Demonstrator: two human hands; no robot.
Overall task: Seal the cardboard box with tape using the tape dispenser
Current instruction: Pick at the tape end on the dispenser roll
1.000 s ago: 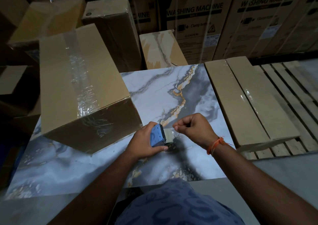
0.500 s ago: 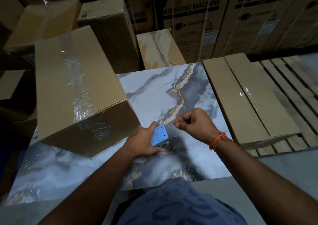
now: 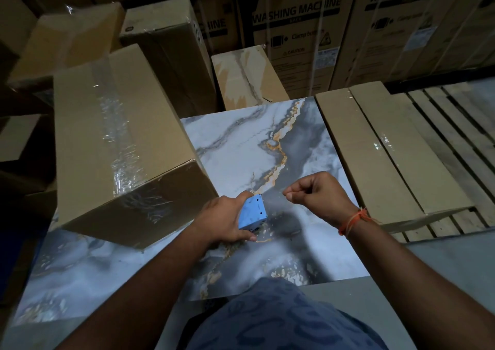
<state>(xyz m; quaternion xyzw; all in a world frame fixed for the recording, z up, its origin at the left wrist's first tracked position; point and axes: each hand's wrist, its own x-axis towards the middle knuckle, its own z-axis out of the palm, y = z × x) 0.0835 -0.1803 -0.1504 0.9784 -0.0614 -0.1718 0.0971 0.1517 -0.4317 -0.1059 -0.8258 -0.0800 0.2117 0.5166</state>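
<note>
Tape is being drawn off the blue tape dispenser (image 3: 253, 213), held low in the centre of the frame by the left hand (image 3: 227, 222), whose fingers wrap its body. The right hand (image 3: 318, 195) is closed in a pinch, thumb against forefinger; a second ago it sat right at the dispenser's mouth, and now a clear gap has opened between the two, so a free end of clear tape probably spans it, though the strip itself is too faint to make out. Both hands hover over the marble-patterned slab (image 3: 241, 146). The cardboard box (image 3: 107, 140) lies at left-centre, a wrinkled clear strip already down its top seam, so this length likely reinforces that seal.
</note>
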